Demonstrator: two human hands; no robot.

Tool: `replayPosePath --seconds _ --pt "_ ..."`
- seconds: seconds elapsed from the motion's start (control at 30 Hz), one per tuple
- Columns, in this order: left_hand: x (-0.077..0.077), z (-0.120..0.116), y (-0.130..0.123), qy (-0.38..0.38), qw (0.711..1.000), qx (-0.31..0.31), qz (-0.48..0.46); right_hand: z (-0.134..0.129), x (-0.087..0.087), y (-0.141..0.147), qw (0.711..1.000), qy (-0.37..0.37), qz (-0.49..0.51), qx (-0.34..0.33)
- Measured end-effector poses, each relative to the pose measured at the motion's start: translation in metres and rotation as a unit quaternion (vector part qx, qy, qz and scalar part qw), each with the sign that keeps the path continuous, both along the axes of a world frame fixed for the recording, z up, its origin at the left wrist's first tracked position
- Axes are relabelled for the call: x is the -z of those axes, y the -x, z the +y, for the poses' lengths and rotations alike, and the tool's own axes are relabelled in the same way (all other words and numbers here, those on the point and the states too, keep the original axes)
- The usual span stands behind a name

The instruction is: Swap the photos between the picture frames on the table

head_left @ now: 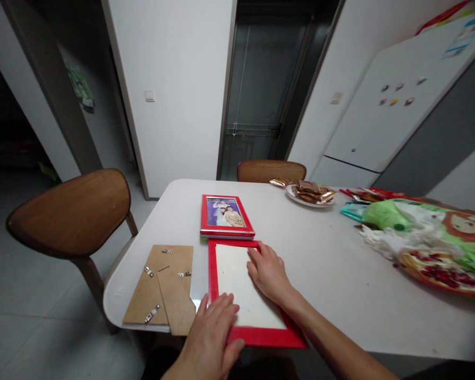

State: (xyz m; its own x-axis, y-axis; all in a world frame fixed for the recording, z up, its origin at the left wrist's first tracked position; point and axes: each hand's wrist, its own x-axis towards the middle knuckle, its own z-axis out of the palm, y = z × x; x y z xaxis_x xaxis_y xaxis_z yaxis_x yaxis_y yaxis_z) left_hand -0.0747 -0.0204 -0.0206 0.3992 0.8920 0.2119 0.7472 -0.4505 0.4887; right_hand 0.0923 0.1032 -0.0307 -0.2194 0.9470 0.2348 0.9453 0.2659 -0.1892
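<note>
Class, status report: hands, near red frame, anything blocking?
Left hand on near red frame, right hand on white sheet inside. Frame flat on table. Hands partly cover it; brown board at left.

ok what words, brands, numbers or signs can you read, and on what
Nothing legible.
Blue-and-white sticker on white refrigerator: too blurred.
Gold-brown foil wrappers on white round plate: too small.
Green cartoon-printed packaging: unreadable.
Small red-framed photograph: any lettering too small.
White sheet in red rectangular frame: no lettering.
</note>
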Motion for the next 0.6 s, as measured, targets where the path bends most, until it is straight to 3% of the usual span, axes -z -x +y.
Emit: replayPosePath --seconds 0.1,0.2,0.27,0.33,0.47,0.6 --pt "0.006 -0.01 0.039 -0.036 0.999 -0.031 0.011 -0.012 -0.012 0.016 0.997 -0.012 0.041 -0.065" --pt "0.021 -0.017 0.089 -0.052 0.986 -0.144 0.067 -0.021 -0.016 0.036 0.989 0.004 0.049 -0.142" --pt "0.034 -0.021 0.117 -0.075 0.971 -0.202 0.104 -0.021 -0.013 0.044 0.987 0.031 0.031 -0.157" --pt "0.045 -0.024 0.136 -0.11 0.962 -0.213 0.127 -0.019 -0.01 0.048 0.985 0.06 0.015 -0.162" --pt "0.057 -0.028 0.148 -0.175 0.955 -0.194 0.14 -0.021 -0.017 0.052 0.983 0.072 0.032 -0.165" --pt "0.051 -0.026 0.145 -0.192 0.956 -0.194 0.11 -0.046 -0.032 0.076 0.967 0.081 0.098 -0.223"
